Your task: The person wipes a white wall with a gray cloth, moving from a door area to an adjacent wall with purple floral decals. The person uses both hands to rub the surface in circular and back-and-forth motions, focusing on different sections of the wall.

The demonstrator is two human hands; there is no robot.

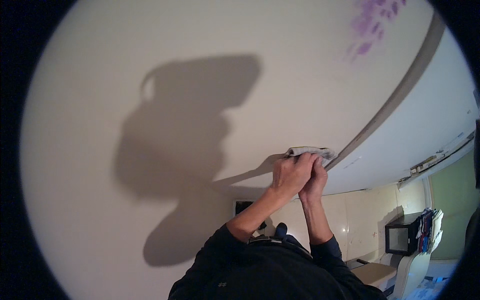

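A folded greyish-white cloth (311,150) is held up against a pale upright panel (90,100), close to its brown edge strip (390,107). My left hand (290,175) is closed with its fingers over the lower part of the cloth. Right beside it, my right hand (315,181) is closed on the same cloth, and the two hands touch. Most of the fingertips are hidden behind the hands and the fabric. Purple petal-like marks (367,30) colour the panel's upper right.
A large shadow (185,135) falls on the panel, left of my arms. Beyond the edge strip is a white surface (400,135). At the lower right are a black box-like cabinet (400,239), a pile of clothes (430,230) and a tan seat (374,275).
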